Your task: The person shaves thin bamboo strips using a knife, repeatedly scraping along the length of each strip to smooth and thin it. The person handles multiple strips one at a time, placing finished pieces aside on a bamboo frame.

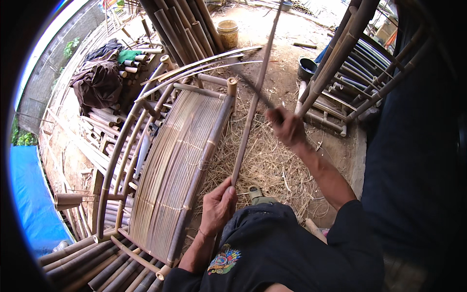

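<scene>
Your left grip (218,207) is closed round the lower part of a long bamboo strip (251,109), the thumb lying along it. The strip slants up and away from you above the floor (287,82), toward its far edge. Your right grip (288,127), slightly blurred, is wrapped round the near end of a dark, narrow tool (263,99), which crosses the strip; you cannot tell whether the two touch. Pale shavings (267,160) litter the floor beneath. On your left stands a slatted bamboo frame (170,160), a saw (152,130) with a black handle at its left edge. A yellowish bucket (227,35) sits toward the floor's far edge.
</scene>
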Available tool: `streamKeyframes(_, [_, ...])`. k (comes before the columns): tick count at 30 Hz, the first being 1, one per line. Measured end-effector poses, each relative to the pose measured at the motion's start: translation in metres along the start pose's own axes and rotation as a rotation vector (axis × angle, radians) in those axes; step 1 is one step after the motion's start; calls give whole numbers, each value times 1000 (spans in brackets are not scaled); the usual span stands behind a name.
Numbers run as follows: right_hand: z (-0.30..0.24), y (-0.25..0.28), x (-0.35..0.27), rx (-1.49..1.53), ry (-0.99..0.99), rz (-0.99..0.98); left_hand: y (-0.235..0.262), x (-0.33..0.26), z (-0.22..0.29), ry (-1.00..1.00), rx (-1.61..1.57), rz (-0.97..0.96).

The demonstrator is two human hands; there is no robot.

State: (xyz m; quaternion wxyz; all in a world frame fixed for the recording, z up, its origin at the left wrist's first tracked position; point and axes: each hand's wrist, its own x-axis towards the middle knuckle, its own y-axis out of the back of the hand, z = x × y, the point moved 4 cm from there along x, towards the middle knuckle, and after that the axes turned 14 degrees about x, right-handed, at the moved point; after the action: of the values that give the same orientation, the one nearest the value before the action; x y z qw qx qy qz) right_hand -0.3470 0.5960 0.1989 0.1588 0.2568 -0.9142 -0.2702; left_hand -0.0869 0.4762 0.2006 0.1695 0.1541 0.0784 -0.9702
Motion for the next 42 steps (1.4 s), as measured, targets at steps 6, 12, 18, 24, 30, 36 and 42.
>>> streamKeyframes(6, [-20, -4, -22, -44, 368, -25, 7, -2, -14, 8, 9, -22])
streamKeyframes(12, [-18, -11, -36, 31, 258, -149, 9, -10, -15, 24, 72, -15])
streamKeyframes(18, [10, 18, -1, -89, 155, 18, 12, -27, -25, 23, 90, -29])
streamKeyframes(24, [22, 28, 12, -144, 149, 49, 25, -46, -33, 62, 111, -76])
streamKeyframes(30, [16, 57, 35, -238, 237, 150, 41, -74, -57, 35, 137, -73])
streamKeyframes(36, [36, 124, 65, -234, 137, 287, 65, -128, -84, 29, 95, -90])
streamKeyframes(42, [39, 93, 64, 310, 256, 189, 83, -110, -97, 186, 229, -353])
